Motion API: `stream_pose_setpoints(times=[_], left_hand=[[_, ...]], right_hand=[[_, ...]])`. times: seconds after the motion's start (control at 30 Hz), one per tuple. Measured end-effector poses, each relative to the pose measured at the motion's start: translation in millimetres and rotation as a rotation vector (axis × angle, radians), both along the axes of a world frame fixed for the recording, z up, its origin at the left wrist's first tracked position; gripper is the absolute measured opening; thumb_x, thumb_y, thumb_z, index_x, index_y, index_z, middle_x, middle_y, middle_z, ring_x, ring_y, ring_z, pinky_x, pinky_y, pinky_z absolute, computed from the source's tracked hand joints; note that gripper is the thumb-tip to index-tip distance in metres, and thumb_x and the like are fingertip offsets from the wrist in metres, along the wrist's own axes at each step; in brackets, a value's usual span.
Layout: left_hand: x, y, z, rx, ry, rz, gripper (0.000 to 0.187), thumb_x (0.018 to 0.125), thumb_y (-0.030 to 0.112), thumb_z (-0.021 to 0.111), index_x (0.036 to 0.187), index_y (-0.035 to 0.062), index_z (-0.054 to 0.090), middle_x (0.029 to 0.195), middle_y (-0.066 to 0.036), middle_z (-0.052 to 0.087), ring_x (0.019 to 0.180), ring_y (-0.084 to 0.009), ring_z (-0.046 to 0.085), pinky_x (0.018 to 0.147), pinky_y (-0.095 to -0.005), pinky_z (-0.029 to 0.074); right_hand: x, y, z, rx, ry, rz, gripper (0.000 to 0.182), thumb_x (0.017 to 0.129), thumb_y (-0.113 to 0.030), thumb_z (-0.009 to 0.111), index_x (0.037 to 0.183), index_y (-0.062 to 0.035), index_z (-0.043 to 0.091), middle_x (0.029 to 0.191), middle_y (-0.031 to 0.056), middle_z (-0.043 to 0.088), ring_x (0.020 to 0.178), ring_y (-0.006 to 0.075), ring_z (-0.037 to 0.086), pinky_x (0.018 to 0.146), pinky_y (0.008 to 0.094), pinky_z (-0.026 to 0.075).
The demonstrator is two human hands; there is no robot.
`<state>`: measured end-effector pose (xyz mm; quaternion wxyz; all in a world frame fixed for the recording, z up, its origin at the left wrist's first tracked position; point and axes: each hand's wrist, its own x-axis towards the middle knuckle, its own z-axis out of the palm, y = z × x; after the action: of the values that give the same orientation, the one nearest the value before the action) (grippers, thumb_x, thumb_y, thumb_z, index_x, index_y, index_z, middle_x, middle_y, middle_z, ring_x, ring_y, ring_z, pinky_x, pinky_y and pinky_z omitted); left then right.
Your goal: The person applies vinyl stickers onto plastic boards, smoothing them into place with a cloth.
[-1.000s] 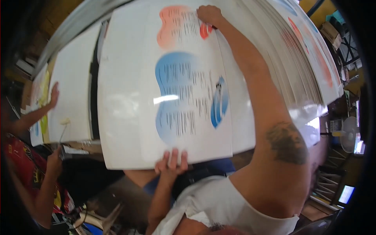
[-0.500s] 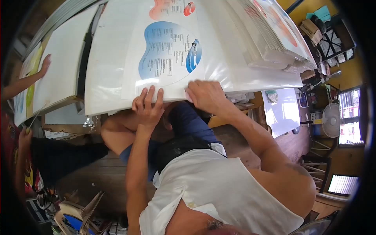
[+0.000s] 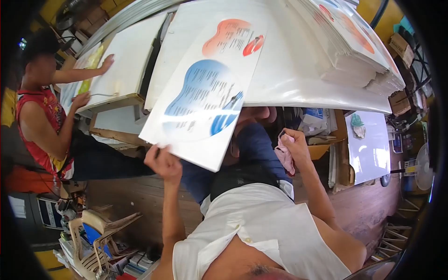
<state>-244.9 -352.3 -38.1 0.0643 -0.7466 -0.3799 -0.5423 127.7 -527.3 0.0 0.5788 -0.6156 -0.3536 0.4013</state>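
Observation:
My left hand (image 3: 164, 163) pinches the near left corner of a white printed sheet (image 3: 200, 147), which bears a blue and an orange rounded shape with small text. The sheet lies slanted, its near end raised past the edge of the white-covered table (image 3: 284, 81) and its far part over the tabletop. Away from the table's near edge, my right hand (image 3: 297, 144) is closed round a crumpled pink cloth (image 3: 284, 157), which hangs below the fingers.
A thick stack of printed sheets (image 3: 350, 60) stands on the table's right side. At the left, a co-worker (image 3: 44, 102) in a red top works at another white table (image 3: 123, 56). Plastic chairs (image 3: 93, 245) stand behind at lower left. A glossy white panel (image 3: 368, 149) is at right.
The printed sheet has turned and come toward me, its near end now lifted in my left hand. My right hand has drawn back from the table edge, showing the pink cloth.

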Motion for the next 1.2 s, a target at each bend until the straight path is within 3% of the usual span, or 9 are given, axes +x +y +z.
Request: stream_pose_setpoints(times=[0.03,0.13,0.23,0.33,0.47,0.63,0.9,1.0,1.2], left_hand=[[-16.3,-7.6,-5.0,-0.11,-0.057,0.142,0.035,0.092,0.003,0.063,0.126,-0.0006,0.059,0.14,-0.024,0.045,0.123,-0.0345,0.05,0.102,-0.046,0.043],[-67.2,-1.5,-24.7,-1.122,-1.559,-0.409,0.055,0.1,0.008,0.061,0.148,-0.0015,0.035,0.143,-0.022,0.047,0.126,-0.0323,0.052,0.101,-0.0439,0.049],[-29.5,3.6,28.9,-1.198,-1.532,-0.905,0.053,0.098,0.007,0.063,0.144,-0.0048,0.04,0.141,-0.022,0.052,0.122,-0.0284,0.057,0.1,-0.041,0.05],[-14.2,26.9,40.1,-1.082,-1.074,-0.472,0.049,0.097,0.003,0.064,0.14,-0.0079,0.045,0.135,-0.021,0.058,0.117,-0.0251,0.061,0.099,-0.0367,0.051],[-29.4,20.3,77.1,-0.776,-0.844,-0.519,0.042,0.095,-0.004,0.062,0.135,-0.0103,0.051,0.13,-0.017,0.062,0.114,-0.0216,0.062,0.1,-0.0343,0.048],[-132.6,16.9,120.4,-0.486,-0.736,-0.516,0.035,0.096,-0.003,0.062,0.13,-0.0102,0.055,0.128,-0.018,0.064,0.115,-0.0224,0.062,0.102,-0.0357,0.048],[-317.4,60.3,123.5,-0.165,-0.691,-0.064,0.032,0.099,0.011,0.065,0.125,-0.0065,0.058,0.126,-0.017,0.062,0.116,-0.0263,0.057,0.103,-0.0464,0.046],[-337.1,70.4,135.6,-0.28,-0.91,-0.139,0.041,0.101,0.022,0.062,0.131,-0.0049,0.056,0.129,-0.019,0.059,0.119,-0.0319,0.056,0.105,-0.0493,0.046],[-223.0,93.5,188.2,-0.427,-0.918,-0.121,0.039,0.101,0.021,0.063,0.132,-0.0015,0.056,0.125,-0.015,0.061,0.117,-0.0299,0.058,0.102,-0.0455,0.047]], right_hand=[[-1.2,-1.7,-4.3,0.022,0.098,-0.003,0.026,0.095,-0.021,0.066,0.077,-0.0043,0.059,0.071,-0.004,0.054,0.066,0.0062,0.048,0.061,0.0236,0.042],[3.7,6.4,-8.8,0.061,0.163,-0.041,0.027,0.096,-0.024,0.069,0.08,-0.0035,0.061,0.076,-0.0023,0.056,0.065,0.0072,0.048,0.061,0.0234,0.041],[4.8,25.1,-1.3,0.048,0.343,0.018,0.021,0.095,-0.022,0.07,0.092,-0.0032,0.062,0.079,0.0038,0.061,0.067,0.011,0.058,0.063,0.0267,0.051],[16.1,41.0,-10.7,0.077,0.294,0.155,0.023,0.092,-0.016,0.073,0.105,-0.003,0.059,0.078,0.0073,0.062,0.07,0.0155,0.065,0.067,0.0302,0.057],[7.4,42.8,2.6,0.152,0.06,0.108,0.034,0.087,-0.011,0.078,0.113,-0.0019,0.057,0.087,0.0067,0.062,0.076,0.0117,0.062,0.066,0.0261,0.054],[40.5,51.6,4.3,0.228,-0.452,-0.138,0.069,0.078,-0.014,0.085,0.136,-0.0008,0.05,0.103,0.01,0.062,0.087,0.016,0.062,0.08,0.0299,0.052],[111.7,139.2,92.6,0.254,-0.407,-0.086,0.106,0.072,-0.021,0.092,0.155,-0.0047,0.028,0.132,0.0178,0.054,0.098,0.0216,0.065,0.083,0.0363,0.057],[132.6,190.8,92.0,0.348,-0.399,0.028,0.125,0.064,-0.025,0.097,0.159,-0.0033,0.019,0.132,0.0206,0.052,0.104,0.0245,0.064,0.086,0.0369,0.056],[134.4,187.0,137.8,0.297,-0.392,0.16,0.044,0.081,-0.024,0.082,0.109,0.0047,0.065,0.088,0.0152,0.067,0.082,0.0225,0.066,0.072,0.0349,0.053]])
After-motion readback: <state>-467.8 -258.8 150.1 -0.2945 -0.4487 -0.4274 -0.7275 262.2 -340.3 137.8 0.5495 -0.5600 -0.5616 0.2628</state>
